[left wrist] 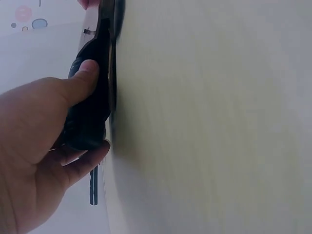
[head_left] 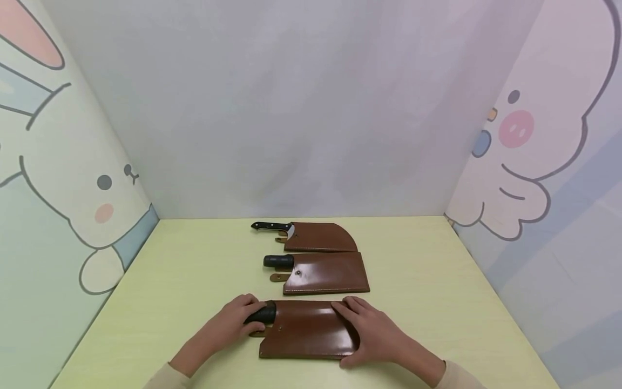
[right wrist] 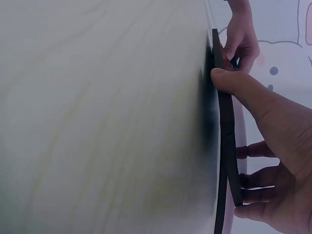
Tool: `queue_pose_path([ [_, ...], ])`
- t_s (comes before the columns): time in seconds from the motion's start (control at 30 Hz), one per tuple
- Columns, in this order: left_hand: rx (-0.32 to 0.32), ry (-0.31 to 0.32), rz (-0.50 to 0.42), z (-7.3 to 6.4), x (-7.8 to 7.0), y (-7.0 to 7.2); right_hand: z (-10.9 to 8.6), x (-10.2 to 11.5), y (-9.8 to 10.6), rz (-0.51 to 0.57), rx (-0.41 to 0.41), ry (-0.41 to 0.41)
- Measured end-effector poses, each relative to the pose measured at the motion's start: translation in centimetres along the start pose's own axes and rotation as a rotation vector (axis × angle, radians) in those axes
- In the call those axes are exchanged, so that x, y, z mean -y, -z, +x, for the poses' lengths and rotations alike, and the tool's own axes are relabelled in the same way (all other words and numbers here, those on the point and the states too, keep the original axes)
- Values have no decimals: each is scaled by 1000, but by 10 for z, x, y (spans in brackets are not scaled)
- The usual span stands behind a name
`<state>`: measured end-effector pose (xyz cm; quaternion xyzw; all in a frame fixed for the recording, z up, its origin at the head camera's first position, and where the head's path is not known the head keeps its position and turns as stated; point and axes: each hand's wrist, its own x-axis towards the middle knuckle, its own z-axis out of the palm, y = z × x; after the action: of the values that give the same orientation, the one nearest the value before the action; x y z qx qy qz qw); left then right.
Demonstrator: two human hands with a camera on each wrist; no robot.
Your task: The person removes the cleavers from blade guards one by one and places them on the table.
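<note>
The nearest cleaver lies in a brown leather sheath, its black handle sticking out to the left. My left hand grips that handle; the left wrist view shows the thumb along one side of the handle and fingertips at its butt end. With my right hand I hold the sheath's right end, thumb on the near edge and fingers at the far one. Seen edge-on in the right wrist view, the sheath sits between thumb and fingers. The blade is hidden inside.
Behind it lies a second sheath with a black handle. Farther back is a third sheath, rounded at the right, with a riveted black knife handle. All lie on a pale yellow table between walls with cartoon animals.
</note>
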<state>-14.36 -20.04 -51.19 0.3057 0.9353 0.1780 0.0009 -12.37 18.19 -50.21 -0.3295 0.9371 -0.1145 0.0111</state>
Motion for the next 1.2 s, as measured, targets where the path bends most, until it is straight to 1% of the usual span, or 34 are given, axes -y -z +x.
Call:
queue_pose_path([
  [0.13,-29,-7,35,-2,-2,5,0,2,7,32,8,-16],
  [0.33,-72,-14,52,-2,-9,15,0,3,18,62,12,-25],
  [0.47,-71,9,57,-1,-15,21,-1,3,26,67,-2,-7],
  [0.57,-67,31,42,0,-21,25,-1,2,31,43,-18,7],
  [0.67,-77,38,35,2,-24,27,-1,0,34,26,-33,17],
  [0.8,-117,40,46,2,-25,29,2,-1,39,23,-55,35],
  [1.0,-192,81,51,1,-27,33,3,-4,43,14,-85,48],
  [1.1,-217,90,49,1,-28,35,2,-5,44,11,-104,55],
  [1.2,-227,84,47,0,-29,35,1,-6,45,18,-122,67],
])
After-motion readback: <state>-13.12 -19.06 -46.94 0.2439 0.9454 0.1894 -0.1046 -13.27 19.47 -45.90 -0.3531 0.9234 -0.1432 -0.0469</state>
